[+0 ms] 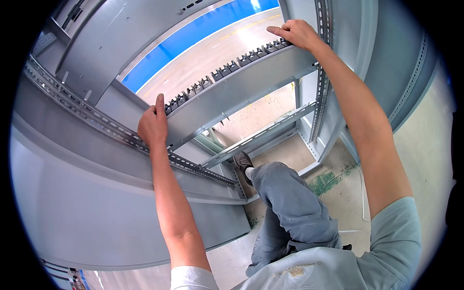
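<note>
A long grey sheet-metal panel [241, 86] spans the inside of a metal cabinet frame, tilted up toward the right. Along its upper edge runs a row of black clip-like holders [224, 72] with metal tips. My left hand [154, 125] grips the panel's left end, thumb pointing up beside the row and the other fingers partly hidden. At the far right end my right hand [300, 35] is closed over the upper corner, its thumb stretched out to the left. Both forearms reach forward, well apart.
Slotted upright rails [323, 82] [111, 129] flank the panel. Below it, a slotted crossbar [266, 131] crosses the frame. My shoe [243, 164] is inside the cabinet's base. A grey side panel [121, 212] stands at left; thin white cable [362, 193] lies on the floor at right.
</note>
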### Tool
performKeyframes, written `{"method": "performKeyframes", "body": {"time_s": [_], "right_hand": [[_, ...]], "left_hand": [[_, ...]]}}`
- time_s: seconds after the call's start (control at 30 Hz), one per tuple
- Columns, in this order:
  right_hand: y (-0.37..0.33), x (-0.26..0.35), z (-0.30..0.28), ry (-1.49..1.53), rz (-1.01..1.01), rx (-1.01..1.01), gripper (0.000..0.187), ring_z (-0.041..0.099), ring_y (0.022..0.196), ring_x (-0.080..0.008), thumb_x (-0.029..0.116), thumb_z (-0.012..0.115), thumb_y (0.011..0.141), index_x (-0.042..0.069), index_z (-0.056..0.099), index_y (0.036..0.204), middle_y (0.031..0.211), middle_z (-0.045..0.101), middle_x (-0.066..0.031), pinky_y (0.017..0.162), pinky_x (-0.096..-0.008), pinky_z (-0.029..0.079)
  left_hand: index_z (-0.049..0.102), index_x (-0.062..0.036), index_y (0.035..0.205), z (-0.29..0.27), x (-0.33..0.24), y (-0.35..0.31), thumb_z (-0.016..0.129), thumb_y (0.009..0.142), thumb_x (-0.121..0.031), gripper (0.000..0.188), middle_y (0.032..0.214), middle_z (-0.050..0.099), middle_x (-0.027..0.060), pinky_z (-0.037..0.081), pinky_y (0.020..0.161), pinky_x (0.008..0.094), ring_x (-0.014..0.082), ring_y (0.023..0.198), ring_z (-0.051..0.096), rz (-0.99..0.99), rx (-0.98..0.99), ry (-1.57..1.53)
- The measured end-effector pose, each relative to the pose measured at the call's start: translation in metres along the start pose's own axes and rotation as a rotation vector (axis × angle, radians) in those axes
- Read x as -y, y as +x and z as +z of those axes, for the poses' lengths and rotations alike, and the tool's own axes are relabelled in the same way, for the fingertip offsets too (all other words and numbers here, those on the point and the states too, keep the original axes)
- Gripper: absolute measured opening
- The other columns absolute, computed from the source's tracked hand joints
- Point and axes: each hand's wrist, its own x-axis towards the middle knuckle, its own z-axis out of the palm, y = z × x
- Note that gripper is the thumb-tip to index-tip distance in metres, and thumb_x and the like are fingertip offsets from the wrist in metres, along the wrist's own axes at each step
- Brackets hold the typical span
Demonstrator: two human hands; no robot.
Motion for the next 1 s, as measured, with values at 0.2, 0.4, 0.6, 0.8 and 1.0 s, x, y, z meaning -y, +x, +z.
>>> {"method": "performKeyframes", "body": {"time_s": [0.2, 0.4, 0.6, 0.8, 1.0], "right_hand": [[0.001, -0.001, 0.002, 0.010, -0.005, -0.031, 0.090, 0.071, 0.075, -0.0308, 0.090, 0.050, 0.083, 0.005, 0.075, 0.069, 0.070, 0.069, -0.0138, 0.072, -0.0440, 0.055], [-0.002, 0.004, -0.002, 0.011, 0.011, -0.001, 0.089, 0.070, 0.071, -0.0306, 0.090, 0.051, 0.084, 0.005, 0.074, 0.068, 0.066, 0.068, -0.0138, 0.070, -0.0434, 0.055], [0.001, -0.004, 0.007, 0.032, -0.021, -0.089, 0.090, 0.070, 0.071, -0.0303, 0.090, 0.050, 0.084, 0.005, 0.074, 0.068, 0.066, 0.068, -0.0134, 0.070, -0.0441, 0.055], [0.000, -0.005, 0.010, 0.047, -0.039, -0.119, 0.089, 0.070, 0.072, -0.0305, 0.090, 0.051, 0.084, 0.005, 0.075, 0.070, 0.067, 0.068, -0.0135, 0.071, -0.0442, 0.056], [-0.003, 0.005, 0.000, 0.035, 0.041, 0.011, 0.086, 0.065, 0.083, -0.0334, 0.081, 0.053, 0.090, -0.001, 0.074, 0.077, 0.085, 0.068, -0.0155, 0.078, -0.0429, 0.052]], "left_hand": [[0.078, -0.0080, 0.086, 0.001, 0.001, 0.000, 0.031, 0.098, -0.081, 0.087, 0.082, 0.073, 0.0171, 0.051, 0.071, 0.0480, 0.0399, 0.084, 0.070, -0.003, -0.004, 0.003], [0.077, -0.0075, 0.083, 0.001, 0.001, 0.001, 0.031, 0.098, -0.081, 0.088, 0.079, 0.072, 0.0165, 0.051, 0.070, 0.0477, 0.0392, 0.082, 0.069, 0.009, -0.005, -0.002], [0.077, -0.0076, 0.083, 0.002, 0.000, 0.000, 0.031, 0.098, -0.081, 0.088, 0.079, 0.073, 0.0169, 0.051, 0.071, 0.0476, 0.0393, 0.082, 0.069, 0.010, -0.016, -0.005], [0.078, -0.0072, 0.085, 0.003, 0.002, 0.001, 0.032, 0.098, -0.081, 0.088, 0.079, 0.073, 0.0176, 0.051, 0.071, 0.0481, 0.0402, 0.082, 0.069, 0.006, -0.014, 0.001], [0.076, -0.0064, 0.082, 0.001, 0.001, -0.001, 0.031, 0.098, -0.080, 0.088, 0.078, 0.071, 0.0186, 0.051, 0.070, 0.0485, 0.0414, 0.081, 0.068, 0.015, -0.042, -0.018]]}}
